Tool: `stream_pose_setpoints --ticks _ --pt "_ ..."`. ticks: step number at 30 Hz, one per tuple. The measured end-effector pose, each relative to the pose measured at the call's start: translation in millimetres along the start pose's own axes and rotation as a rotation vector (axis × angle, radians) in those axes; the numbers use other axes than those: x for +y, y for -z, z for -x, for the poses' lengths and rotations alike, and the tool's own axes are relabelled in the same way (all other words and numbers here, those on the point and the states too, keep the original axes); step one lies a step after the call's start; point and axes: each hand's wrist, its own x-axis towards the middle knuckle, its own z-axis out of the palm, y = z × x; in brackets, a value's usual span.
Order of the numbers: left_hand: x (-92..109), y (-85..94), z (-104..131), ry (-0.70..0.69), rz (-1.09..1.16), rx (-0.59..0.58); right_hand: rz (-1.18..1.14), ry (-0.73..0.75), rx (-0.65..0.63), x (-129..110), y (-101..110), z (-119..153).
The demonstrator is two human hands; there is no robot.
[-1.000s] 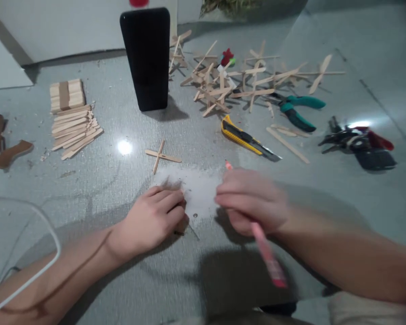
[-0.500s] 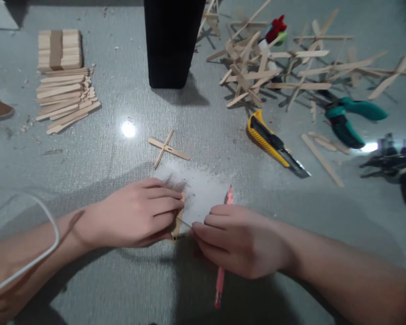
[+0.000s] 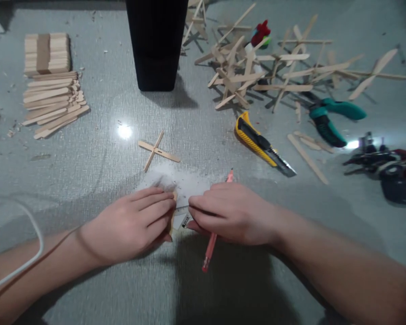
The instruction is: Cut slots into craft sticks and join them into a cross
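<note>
My left hand (image 3: 131, 223) lies palm down with its fingers closed along the edge of a wooden craft stick (image 3: 174, 198), mostly hidden beneath them. A pink pencil (image 3: 209, 253) passes through my right hand (image 3: 237, 212), its tip pointing away and its eraser end toward me. My right fingertips are bent close to the stick; whatever else they pinch cannot be made out. Under both hands is a whitish sheet (image 3: 192, 180) with grey smudges. A small printed label (image 3: 185, 220) shows between the hands. Just beyond them lie two crossed sticks (image 3: 154, 150), one with a slot.
A black upright container (image 3: 157, 49) stands at the back. Bundled sticks (image 3: 59, 54) and loose sticks (image 3: 54, 99) lie left. Joined sticks (image 3: 237, 76) pile up at back right, near a yellow cutter (image 3: 257, 140) with blade out and green-handled pliers (image 3: 328, 122). A white cable (image 3: 37, 230) crosses my left forearm.
My right hand has moved away from me with the pencil, uncovering the printed label. My left hand stays on the stick. The whole view has shifted a little, so the table things appear further left.
</note>
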Motion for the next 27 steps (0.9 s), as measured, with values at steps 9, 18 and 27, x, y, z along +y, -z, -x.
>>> stream_pose_setpoints --ticks 9,18,27 --pt "5.9 -6.3 1.2 0.076 -0.077 0.057 -0.018 -0.007 0.005 0.7 -1.9 -1.6" --pt "4.7 -3.4 1.0 0.123 -0.014 0.039 -0.062 -0.02 -0.01 -6.2 -3.4 -3.7" --pt "-1.8 -1.7 -0.7 0.121 0.061 0.04 -0.292 -0.272 -0.148 -14.1 0.1 -7.3"
